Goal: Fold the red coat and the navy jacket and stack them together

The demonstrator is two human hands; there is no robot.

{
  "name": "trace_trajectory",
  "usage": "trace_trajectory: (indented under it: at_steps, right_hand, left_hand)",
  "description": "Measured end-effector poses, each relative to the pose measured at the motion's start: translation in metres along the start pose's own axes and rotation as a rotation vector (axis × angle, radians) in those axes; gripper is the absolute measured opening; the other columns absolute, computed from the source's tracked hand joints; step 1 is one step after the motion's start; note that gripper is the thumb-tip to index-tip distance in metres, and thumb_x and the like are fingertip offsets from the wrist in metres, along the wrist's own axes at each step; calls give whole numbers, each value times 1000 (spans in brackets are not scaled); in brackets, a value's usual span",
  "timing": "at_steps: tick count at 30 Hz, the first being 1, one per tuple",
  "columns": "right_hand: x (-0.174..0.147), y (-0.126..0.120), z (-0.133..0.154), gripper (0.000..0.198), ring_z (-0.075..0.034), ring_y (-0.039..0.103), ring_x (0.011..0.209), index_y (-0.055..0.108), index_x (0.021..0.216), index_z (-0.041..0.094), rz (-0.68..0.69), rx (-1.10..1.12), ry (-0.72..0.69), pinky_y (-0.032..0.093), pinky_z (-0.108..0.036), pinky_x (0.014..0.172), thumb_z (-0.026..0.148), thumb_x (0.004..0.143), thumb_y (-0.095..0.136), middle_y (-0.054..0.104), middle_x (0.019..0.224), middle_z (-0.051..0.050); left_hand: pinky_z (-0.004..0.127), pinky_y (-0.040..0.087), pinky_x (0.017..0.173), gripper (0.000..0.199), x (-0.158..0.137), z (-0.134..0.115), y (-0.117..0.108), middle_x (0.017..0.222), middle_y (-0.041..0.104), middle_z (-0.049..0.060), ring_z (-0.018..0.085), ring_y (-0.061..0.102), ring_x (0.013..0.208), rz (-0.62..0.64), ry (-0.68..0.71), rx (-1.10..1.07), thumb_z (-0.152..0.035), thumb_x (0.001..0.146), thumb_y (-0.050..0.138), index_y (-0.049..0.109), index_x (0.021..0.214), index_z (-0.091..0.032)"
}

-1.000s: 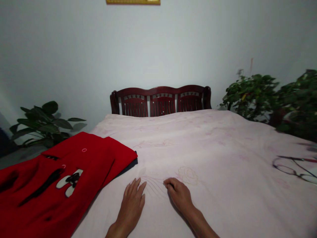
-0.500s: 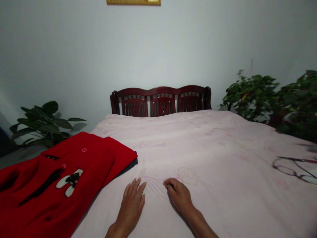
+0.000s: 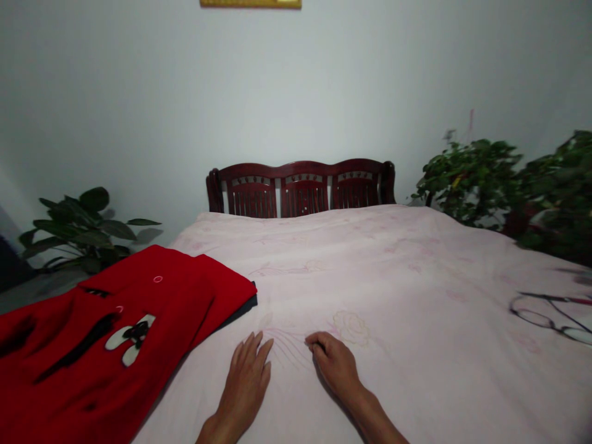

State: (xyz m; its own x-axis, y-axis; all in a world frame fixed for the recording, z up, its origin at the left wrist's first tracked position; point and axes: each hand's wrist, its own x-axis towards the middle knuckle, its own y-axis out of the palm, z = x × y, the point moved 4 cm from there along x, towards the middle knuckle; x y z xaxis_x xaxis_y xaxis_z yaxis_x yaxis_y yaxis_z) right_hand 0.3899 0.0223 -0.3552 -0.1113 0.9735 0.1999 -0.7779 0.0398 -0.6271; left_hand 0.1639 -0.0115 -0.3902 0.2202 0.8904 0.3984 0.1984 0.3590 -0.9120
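Note:
My left hand (image 3: 246, 381) lies flat, palm down, on a pale pink bed sheet (image 3: 393, 277) with faint flower prints, fingers close together and holding nothing. My right hand (image 3: 333, 362) rests beside it on the sheet with the fingers curled under; whether it pinches the fabric I cannot tell. A red garment (image 3: 106, 333) with black and white patches lies spread at the left, a short way from my left hand.
A pair of glasses (image 3: 550, 314) lies on the sheet at the right edge. A dark red wooden headboard (image 3: 300, 188) stands at the far end against a white wall. Green potted plants stand at the left (image 3: 83, 228) and right (image 3: 499, 182).

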Motion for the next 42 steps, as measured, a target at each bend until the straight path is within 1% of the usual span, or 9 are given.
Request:
trace_trajectory:
  at_steps: [5, 10, 15, 23, 30, 36, 42]
  right_hand:
    - [0, 0, -1, 28, -16, 65, 95, 71, 92, 26, 0, 2, -5, 42, -26, 82, 24, 84, 45, 74, 99, 2]
    - [0, 1, -2, 28, -16, 65, 94, 71, 92, 26, 2, 6, -6, 42, -26, 82, 24, 84, 45, 74, 99, 2]
    - [0, -1, 0, 28, -16, 64, 94, 71, 92, 26, -5, 6, -18, 42, -26, 81, 25, 84, 45, 73, 99, 2]
    - [0, -1, 0, 27, -15, 64, 94, 71, 91, 26, -2, 5, -13, 42, -26, 81, 25, 85, 45, 73, 98, 2]
    - [1, 0, 1, 29, -16, 64, 95, 71, 94, 26, 11, -15, -8, 42, -27, 82, 25, 85, 44, 73, 100, 1]
    - [0, 0, 0, 28, -16, 64, 95, 71, 93, 26, 4, -16, -5, 42, -26, 82, 26, 85, 45, 73, 101, 2]
    - [0, 0, 0, 29, -16, 64, 95, 72, 93, 26, 4, -24, -4, 42, -27, 82, 26, 85, 44, 73, 101, 1]
  left_hand:
    - [49, 35, 115, 46, 0, 0, -1, 147, 52, 5, 24, 43, 139, -23, -16, 5, -18, 94, 42, 54, 137, -27]
    - [48, 36, 114, 47, -1, 1, 0, 148, 51, 5, 24, 42, 140, -24, 26, -5, -20, 95, 42, 50, 140, -28]
    - [48, 35, 114, 46, 0, 0, -2, 147, 52, 5, 24, 42, 139, -30, 0, 2, -19, 94, 43, 52, 138, -27]
    - [49, 35, 114, 45, -1, -1, 0, 146, 53, 6, 24, 43, 138, -51, -2, -2, -19, 94, 43, 54, 137, -27]
    - [50, 36, 114, 46, -1, -1, -1, 146, 52, 6, 24, 43, 139, -37, 0, 4, -18, 94, 43, 54, 137, -27]
    - [49, 35, 115, 45, -1, -1, -1, 146, 52, 7, 24, 43, 139, -31, -10, 0, -18, 94, 43, 55, 137, -26]
    - [50, 35, 115, 46, 0, 3, 1, 148, 51, 6, 25, 42, 139, -9, 8, -19, -19, 94, 42, 53, 138, -28]
